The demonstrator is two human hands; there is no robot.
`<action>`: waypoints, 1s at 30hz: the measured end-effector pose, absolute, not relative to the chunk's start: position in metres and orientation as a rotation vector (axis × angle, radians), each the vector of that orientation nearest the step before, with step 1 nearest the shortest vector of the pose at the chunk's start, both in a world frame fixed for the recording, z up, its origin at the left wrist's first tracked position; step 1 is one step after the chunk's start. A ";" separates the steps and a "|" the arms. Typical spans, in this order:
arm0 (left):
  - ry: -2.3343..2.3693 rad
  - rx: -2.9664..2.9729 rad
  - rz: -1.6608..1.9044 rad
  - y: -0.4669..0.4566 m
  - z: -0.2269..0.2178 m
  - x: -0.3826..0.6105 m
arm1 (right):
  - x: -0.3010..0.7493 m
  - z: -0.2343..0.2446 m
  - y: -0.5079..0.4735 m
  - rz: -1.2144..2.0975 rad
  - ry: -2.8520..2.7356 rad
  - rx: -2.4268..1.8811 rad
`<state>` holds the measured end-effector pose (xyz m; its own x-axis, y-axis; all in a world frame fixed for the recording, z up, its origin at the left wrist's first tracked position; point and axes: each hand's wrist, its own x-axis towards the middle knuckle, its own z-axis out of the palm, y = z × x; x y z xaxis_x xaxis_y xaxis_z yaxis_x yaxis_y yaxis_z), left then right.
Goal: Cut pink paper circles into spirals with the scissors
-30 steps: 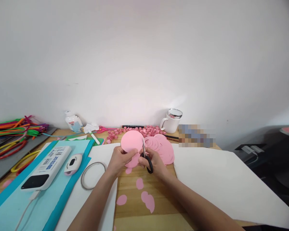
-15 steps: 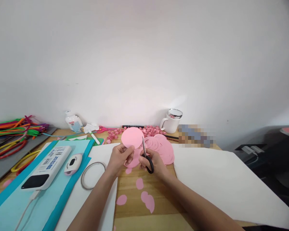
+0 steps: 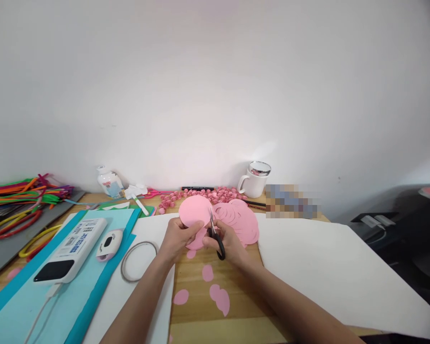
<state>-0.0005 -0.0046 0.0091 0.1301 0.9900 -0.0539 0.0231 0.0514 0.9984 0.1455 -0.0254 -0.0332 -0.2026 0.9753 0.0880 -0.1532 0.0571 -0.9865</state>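
A pink paper circle [image 3: 193,211] is pinched by its lower edge between the thumb and fingers of my left hand [image 3: 179,236]. My right hand [image 3: 226,242] grips a pair of scissors [image 3: 220,242] with black handles, blades pointing up. The blades meet the right edge of the circle; whether they bite into the paper is hard to make out. Just behind my right hand lies a heap of pink paper pieces with curved cuts [image 3: 240,222]. Small pink paper scraps [image 3: 222,300] rest on the wooden table below my hands.
Many small pink rolled pieces [image 3: 224,195] lie along the wall, beside a white mug [image 3: 255,180]. On the left are a white power bank [image 3: 71,251], a roll of tape [image 3: 124,267], a bottle [image 3: 109,181] and colourful pipe cleaners [image 3: 25,193]. White board [image 3: 329,267] covers the right side.
The paper circle has dropped slightly and tilted back, looking flatter. Both hands have shifted a little, and the scissor blades now stand more upright at the circle's right edge.
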 end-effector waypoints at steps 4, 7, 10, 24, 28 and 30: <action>1.147 1.240 1.056 -0.004 0.009 -0.001 | 0.146 -0.035 -0.024 1.371 -1.286 -0.926; 1.134 1.239 1.061 -0.003 0.007 -0.002 | 0.145 -0.034 -0.024 1.365 -1.288 -0.914; 1.118 1.229 1.061 -0.002 0.006 -0.003 | 0.144 -0.032 -0.025 1.376 -1.278 -0.901; 1.111 1.215 1.082 -0.003 0.007 -0.004 | 0.145 -0.027 -0.029 1.391 -1.294 -0.971; 1.082 1.181 1.110 -0.002 0.006 -0.004 | 0.144 -0.024 -0.030 1.400 -1.294 -0.986; 1.046 1.188 1.127 -0.002 0.006 -0.004 | 0.144 -0.025 -0.030 1.422 -1.264 -0.993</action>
